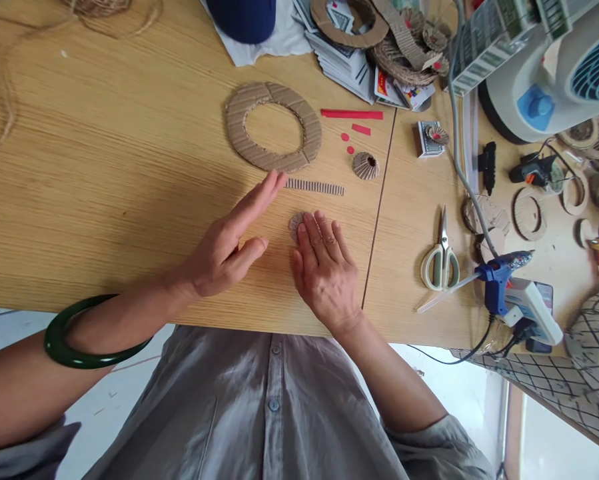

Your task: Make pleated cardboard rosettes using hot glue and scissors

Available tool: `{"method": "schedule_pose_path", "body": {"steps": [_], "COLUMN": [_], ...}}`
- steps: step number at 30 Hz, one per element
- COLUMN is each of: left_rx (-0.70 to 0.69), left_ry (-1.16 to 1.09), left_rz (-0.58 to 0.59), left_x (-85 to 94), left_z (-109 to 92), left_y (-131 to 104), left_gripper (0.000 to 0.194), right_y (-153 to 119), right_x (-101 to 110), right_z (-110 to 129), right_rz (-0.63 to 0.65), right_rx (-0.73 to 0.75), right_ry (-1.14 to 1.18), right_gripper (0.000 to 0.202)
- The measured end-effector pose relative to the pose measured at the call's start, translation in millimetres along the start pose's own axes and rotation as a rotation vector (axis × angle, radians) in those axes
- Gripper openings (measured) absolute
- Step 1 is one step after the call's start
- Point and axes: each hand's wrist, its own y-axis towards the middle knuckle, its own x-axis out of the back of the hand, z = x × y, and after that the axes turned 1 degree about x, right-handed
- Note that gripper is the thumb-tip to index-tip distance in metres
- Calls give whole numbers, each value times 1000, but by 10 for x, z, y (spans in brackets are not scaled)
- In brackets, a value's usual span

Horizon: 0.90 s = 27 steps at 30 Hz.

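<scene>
My right hand (326, 267) lies flat, palm down, its fingertips over a small round cardboard piece (295, 227) on the table. To its left, my left hand (234, 243) is held edge-on with fingers stretched and thumb apart, nothing in it. Its fingertips come near the left end of a corrugated strip (316, 187), below a flat cardboard ring (236, 127). Right of the ring are a pleated cardboard cone (366, 166), a long red strip (352, 115), a short red strip (361, 129) and two red dots (350, 150).
Scissors (444, 257) and a blue glue gun (499, 283) with its cord lie at the right. A grey cable (456, 133) crosses the table near a fan (539, 93). Playing cards (346, 70) and a dark blue object (242, 19) stand at the back; twine (96, 5) lies at upper left.
</scene>
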Motion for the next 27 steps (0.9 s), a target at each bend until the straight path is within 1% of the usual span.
{"method": "schedule_pose_path", "body": {"steps": [2, 4, 7, 10, 13, 15, 18, 20, 24, 26, 27], "left_rx": [-4, 0, 61, 80, 80, 51, 13, -38, -218, -239, -233], "left_ry": [-52, -58, -84, -139, -75, 22, 132, 188, 326, 368, 380], "left_rz": [-26, -41, -83, -131, -139, -130, -142, -158, -144, -122, -120], "left_x": [-10, -27, -41, -46, -59, -70, -79, -80, -87, -91, -93], "left_z": [7, 18, 37, 39, 13, -8, -18, -5, 37, 44, 41], "left_y": [9, 19, 32, 36, 37, 38, 45, 49, 38, 25, 21], "left_gripper": [74, 72, 65, 62, 59, 57, 54, 50, 42, 42, 41], "right_y": [13, 14, -8, -36, -48, -48, -46, -49, -78, -101, -112], "right_x": [-23, -47, -63, -45, -14, 3, 21, 29, 41, 42, 42], "right_z": [13, 1, -80, -190, -256, -267, -261, -257, -256, -254, -251], "right_rz": [6, 11, 16, 33, 44, 53, 53, 23, -30, -73, -120], "right_rx": [-16, -25, -19, -9, -40, -41, 11, 22, 5, -22, -56], "right_ry": [8, 33, 89, 162, 228, 249, 270, 310, 409, 502, 556], "right_gripper": [43, 44, 44, 48, 56, 59, 58, 57, 56, 57, 56]}}
